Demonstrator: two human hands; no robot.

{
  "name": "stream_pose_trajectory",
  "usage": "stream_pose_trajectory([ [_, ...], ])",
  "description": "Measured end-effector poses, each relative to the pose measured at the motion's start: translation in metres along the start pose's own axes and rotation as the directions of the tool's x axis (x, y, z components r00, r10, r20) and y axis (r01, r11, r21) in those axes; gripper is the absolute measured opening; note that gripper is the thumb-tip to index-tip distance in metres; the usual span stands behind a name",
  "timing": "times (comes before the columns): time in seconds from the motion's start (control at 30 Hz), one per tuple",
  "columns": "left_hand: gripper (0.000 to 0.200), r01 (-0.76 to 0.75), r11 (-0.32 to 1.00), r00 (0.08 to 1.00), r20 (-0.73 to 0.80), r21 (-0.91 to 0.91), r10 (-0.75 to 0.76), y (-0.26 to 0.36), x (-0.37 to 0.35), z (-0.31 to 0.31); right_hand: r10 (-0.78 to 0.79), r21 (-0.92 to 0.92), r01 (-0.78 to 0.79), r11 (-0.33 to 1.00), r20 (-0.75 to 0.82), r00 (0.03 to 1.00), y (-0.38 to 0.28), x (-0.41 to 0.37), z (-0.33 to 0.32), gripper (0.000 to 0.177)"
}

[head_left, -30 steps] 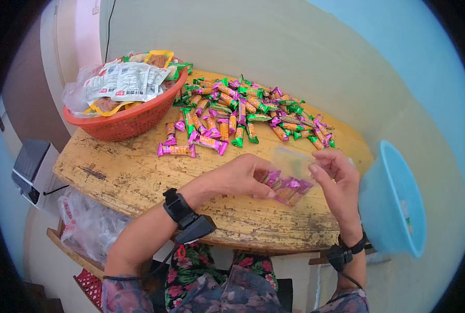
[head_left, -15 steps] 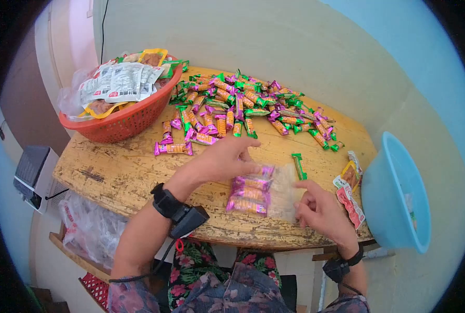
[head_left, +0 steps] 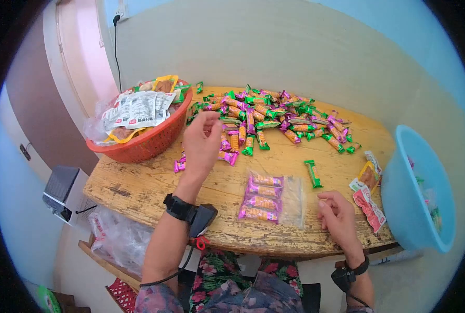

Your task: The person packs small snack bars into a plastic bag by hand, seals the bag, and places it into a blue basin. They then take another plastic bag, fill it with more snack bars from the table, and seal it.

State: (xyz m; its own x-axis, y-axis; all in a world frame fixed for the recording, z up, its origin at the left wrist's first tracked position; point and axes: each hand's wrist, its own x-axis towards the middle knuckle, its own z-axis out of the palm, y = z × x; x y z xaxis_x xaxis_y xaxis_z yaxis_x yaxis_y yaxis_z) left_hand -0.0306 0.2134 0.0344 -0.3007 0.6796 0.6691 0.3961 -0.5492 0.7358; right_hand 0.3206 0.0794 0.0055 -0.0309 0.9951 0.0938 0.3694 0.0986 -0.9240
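Note:
My left hand (head_left: 203,138) is raised over the near left side of a pile of small snack packets (head_left: 264,112) in purple and green wrappers. Its fingers are loosely bent, the thumb stands apart, and no object shows in it. A clear plastic bag (head_left: 293,201) lies flat in front of me, with several purple snack packets (head_left: 263,197) stacked in a column inside. To the right of the bag, my right hand (head_left: 339,218) hovers low near the table, fingers half curled and apart, holding nothing visible. A single green packet (head_left: 313,173) lies just beyond it.
An orange basket (head_left: 154,142) heaped with food pouches stands at the left. At the right are a blue basin (head_left: 399,201) with packets inside and a few flat pouches (head_left: 369,208). The worn wooden table (head_left: 138,182) meets the wall behind.
My left hand has left the plastic bag and moved forward and left to the pile. My right hand has drawn away from the bag's right edge. The camera view has tilted up.

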Motion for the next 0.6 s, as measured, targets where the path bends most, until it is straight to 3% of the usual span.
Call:
stream_pose_trajectory([
  [0.07,0.022,-0.145,0.943,0.978,0.188,0.300,0.091,-0.007,-0.004,-0.006,-0.029,0.030,0.029,0.999,-0.008,1.000,0.004,-0.003,0.002,0.022],
  [0.13,0.026,-0.366,0.733,0.900,0.419,0.573,0.121,0.000,-0.009,-0.014,-0.049,0.035,0.049,0.998,-0.009,0.999,0.006,-0.004,0.001,0.021],
  [0.17,0.032,-0.271,0.719,0.860,0.496,0.639,-0.117,0.004,-0.011,-0.014,-0.052,0.025,0.052,0.998,0.001,0.999,0.007,-0.005,0.000,0.021],
  [0.27,0.030,-0.405,0.607,0.824,0.560,0.684,-0.081,0.005,-0.018,-0.017,-0.074,0.034,0.074,0.997,0.014,0.997,0.008,-0.007,-0.001,0.022],
  [0.37,0.028,-0.412,0.535,0.803,0.571,0.738,-0.169,0.006,-0.017,-0.018,-0.082,0.042,0.082,0.996,0.012,0.997,0.009,-0.008,-0.001,0.022],
  [0.47,0.026,-0.416,0.551,0.796,0.583,0.723,-0.164,0.006,-0.015,-0.019,-0.067,0.074,0.066,0.995,0.002,0.998,0.004,-0.009,0.001,0.019],
  [0.6,0.031,-0.318,0.853,0.777,0.629,0.414,-0.015,0.015,-0.014,-0.013,-0.058,0.126,0.061,0.990,-0.025,0.998,0.002,-0.009,-0.002,0.017],
])
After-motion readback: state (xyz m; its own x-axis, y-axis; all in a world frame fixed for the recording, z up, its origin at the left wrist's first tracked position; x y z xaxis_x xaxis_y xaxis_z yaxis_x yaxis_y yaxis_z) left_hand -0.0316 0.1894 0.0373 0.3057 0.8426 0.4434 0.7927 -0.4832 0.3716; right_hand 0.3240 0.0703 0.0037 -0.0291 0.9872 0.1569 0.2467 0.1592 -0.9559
